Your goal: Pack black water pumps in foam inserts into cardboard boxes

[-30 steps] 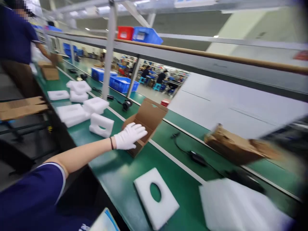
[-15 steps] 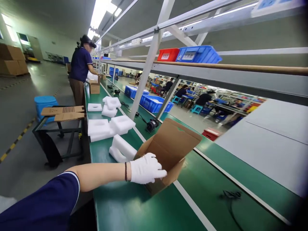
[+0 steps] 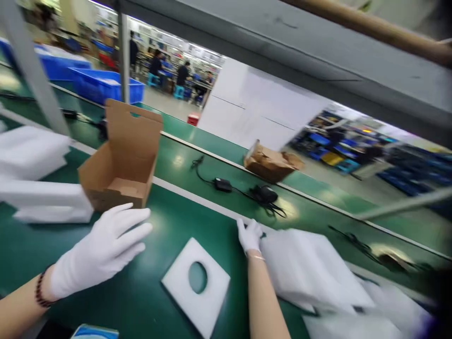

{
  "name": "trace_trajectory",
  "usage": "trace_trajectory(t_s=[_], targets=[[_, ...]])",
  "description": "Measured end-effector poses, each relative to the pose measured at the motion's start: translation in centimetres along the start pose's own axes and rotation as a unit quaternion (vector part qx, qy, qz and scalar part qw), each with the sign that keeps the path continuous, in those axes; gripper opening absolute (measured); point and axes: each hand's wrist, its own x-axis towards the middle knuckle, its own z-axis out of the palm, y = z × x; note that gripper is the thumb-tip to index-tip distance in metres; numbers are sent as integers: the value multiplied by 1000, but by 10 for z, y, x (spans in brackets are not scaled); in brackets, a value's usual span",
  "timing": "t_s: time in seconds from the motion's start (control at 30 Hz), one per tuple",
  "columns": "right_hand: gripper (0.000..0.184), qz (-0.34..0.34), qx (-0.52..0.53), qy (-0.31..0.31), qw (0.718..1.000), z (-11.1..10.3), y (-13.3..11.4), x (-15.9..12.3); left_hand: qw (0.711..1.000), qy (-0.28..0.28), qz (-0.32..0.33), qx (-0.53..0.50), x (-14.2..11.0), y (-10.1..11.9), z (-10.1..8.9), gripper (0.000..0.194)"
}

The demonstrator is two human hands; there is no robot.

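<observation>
My left hand (image 3: 102, 249) wears a white glove and hovers with fingers stretched out just in front of an open brown cardboard box (image 3: 122, 162), not touching it. The box stands upright on the green belt (image 3: 169, 221) with its lid flap raised. My right hand (image 3: 250, 234), also gloved, rests at the edge of a stack of white foam sheets (image 3: 310, 268), fingers curled on its corner. A square white foam pad with a round hole (image 3: 196, 285) lies flat between my two arms.
White foam blocks (image 3: 42, 200) lie left of the box. A black power adapter with cable (image 3: 243, 190) and a crumpled brown carton (image 3: 270, 162) sit on the far belt. Blue bins (image 3: 102, 84) and seated workers are beyond. A shelf beam runs overhead.
My left hand has let go of the box and drawn back toward me, open. The view swung right and down, bringing my right hand and the foam sheets into sight.
</observation>
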Motion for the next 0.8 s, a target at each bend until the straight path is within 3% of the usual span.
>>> trace_trajectory(t_s=[0.07, 0.13, 0.27, 0.33, 0.4, 0.5, 0.57, 0.63, 0.73, 0.8], targets=[[72, 80, 30, 16, 996, 2, 35, 0, 1000, 6, 13, -8, -7, -6, 5, 50], [77, 118, 65, 27, 991, 4, 51, 9, 1000, 5, 25, -5, -12, -9, 2, 52], [79, 149, 130, 64, 978, 0, 48, 43, 1000, 6, 4, -10, -7, 0, -8, 50], [80, 145, 147, 96, 974, -8, 37, 68, 999, -24, -19, -28, 11, 11, 5, 44], [81, 144, 149, 134, 969, -18, 21, 95, 993, -96, -43, -48, 41, 23, 40, 42], [89, 143, 141, 180, 963, -35, -3, 137, 965, -226, -99, -87, 100, 23, 132, 53], [96, 149, 144, 177, 962, -42, -11, 162, 933, -271, -222, -82, 139, -1, 202, 62], [102, 166, 148, 120, 968, -44, -8, 185, 912, -265, -307, -52, 167, -39, 261, 68], [105, 183, 152, 36, 971, -38, 5, 210, 894, -249, -371, -38, 184, -91, 313, 59], [102, 200, 180, 51, 962, -33, 10, 215, 893, -241, -375, -56, 182, -106, 327, 39]])
